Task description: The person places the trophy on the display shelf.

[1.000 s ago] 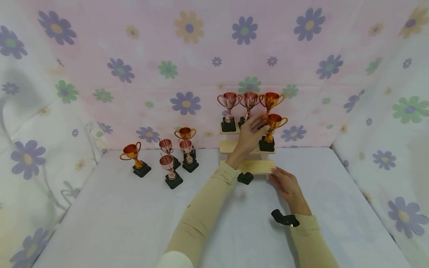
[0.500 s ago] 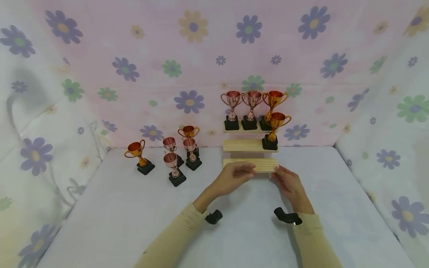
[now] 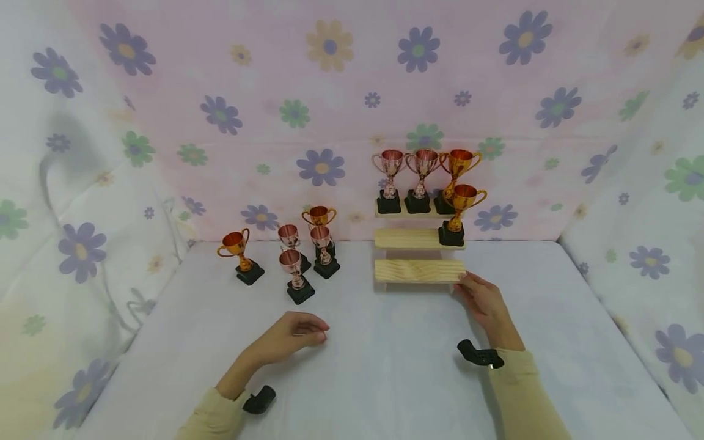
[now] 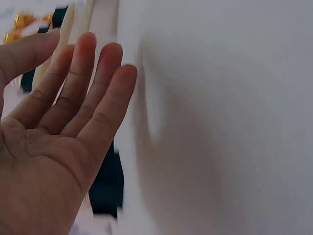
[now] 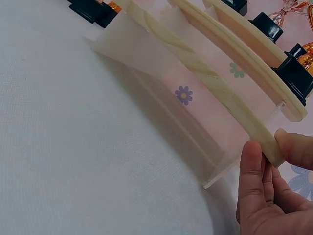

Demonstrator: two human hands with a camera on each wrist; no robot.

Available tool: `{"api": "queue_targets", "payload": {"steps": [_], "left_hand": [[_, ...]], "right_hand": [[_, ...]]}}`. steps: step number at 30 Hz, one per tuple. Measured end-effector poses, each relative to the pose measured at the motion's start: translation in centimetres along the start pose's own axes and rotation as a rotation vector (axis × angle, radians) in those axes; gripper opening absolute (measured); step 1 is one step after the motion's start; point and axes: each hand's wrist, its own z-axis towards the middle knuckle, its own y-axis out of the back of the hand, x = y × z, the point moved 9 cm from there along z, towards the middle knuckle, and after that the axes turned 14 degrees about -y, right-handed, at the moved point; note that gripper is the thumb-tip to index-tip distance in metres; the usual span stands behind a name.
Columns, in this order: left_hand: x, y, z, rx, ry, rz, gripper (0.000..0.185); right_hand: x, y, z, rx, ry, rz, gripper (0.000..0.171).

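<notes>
My right hand (image 3: 486,305) pinches the right end of the lowest step (image 3: 418,271) of a three-step wooden stand; in the right wrist view thumb and fingers (image 5: 252,166) sit on either side of the board. A gold trophy cup (image 3: 465,197) on a black base stands at the right end of the middle step (image 3: 407,238). On the top step are two pink trophies (image 3: 392,164) and a gold trophy (image 3: 461,161). My left hand (image 3: 283,339) hovers over the table, left of the stand, holding nothing; the left wrist view shows its fingers (image 4: 110,93) loosely extended.
Left of the stand, a gold trophy (image 3: 234,244) stands alone. Beside it is a cluster of three pink trophies (image 3: 290,261) with a gold one (image 3: 319,214) behind. White cloth covers the table (image 3: 379,379); a flowered backdrop (image 3: 352,73) rises behind.
My left hand has left the gold trophy on the middle step and moved down and left to the table's near side. The right hand keeps its grip on the lowest step.
</notes>
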Motion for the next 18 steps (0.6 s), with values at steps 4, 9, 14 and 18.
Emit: {"api": "queue_targets", "payload": {"steps": [4, 9, 14, 18], "left_hand": [[1.4, 4.0, -3.3, -0.036, 0.084, -0.018, 0.037], [1.9, 9.3, -6.9, -0.127, 0.123, 0.124, 0.034], [1.4, 14.5, -9.3, -0.357, 0.242, 0.397, 0.040], [1.4, 17.5, -9.6, -0.537, 0.311, 0.482, 0.063]], "right_hand": [[0.1, 0.0, 0.0, 0.000, -0.001, 0.012, 0.065], [0.0, -0.1, 0.1, -0.015, -0.002, 0.003, 0.064], [0.2, 0.0, 0.1, -0.023, 0.001, -0.009, 0.062], [0.2, 0.1, 0.1, -0.019, 0.001, -0.008, 0.062]]}}
